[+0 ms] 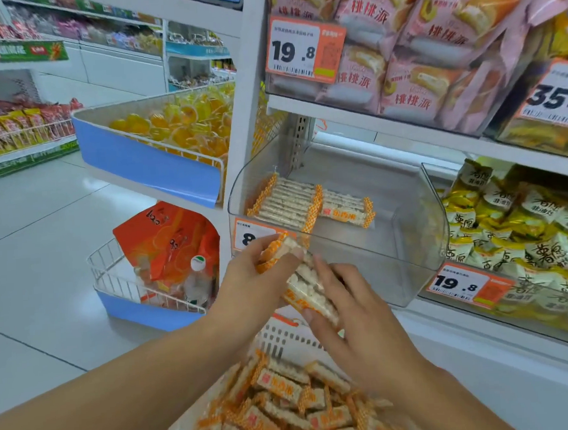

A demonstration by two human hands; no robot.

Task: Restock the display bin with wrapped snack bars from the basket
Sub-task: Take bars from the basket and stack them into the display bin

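Observation:
A white basket [285,336] at the bottom centre holds several wrapped snack bars [280,401] with orange-checked ends. Above it, both hands hold a stack of the same bars [308,284] in front of the clear display bin [407,240]. My left hand [256,281] grips the stack's upper left end. My right hand [352,320] holds its lower right side, thumb on the end. Inside the bin, a neat row of bars [287,203] lies at the back left, with one more bar [349,212] beside it; the bin's right part is bare.
A price tag [251,238] hangs on the bin's front. A neighbouring bin of yellow-and-white packets [523,233] stands to the right. Pink cake packs [409,57] fill the shelf above. Wire baskets of jelly cups [177,125] and orange bags [168,248] stand left.

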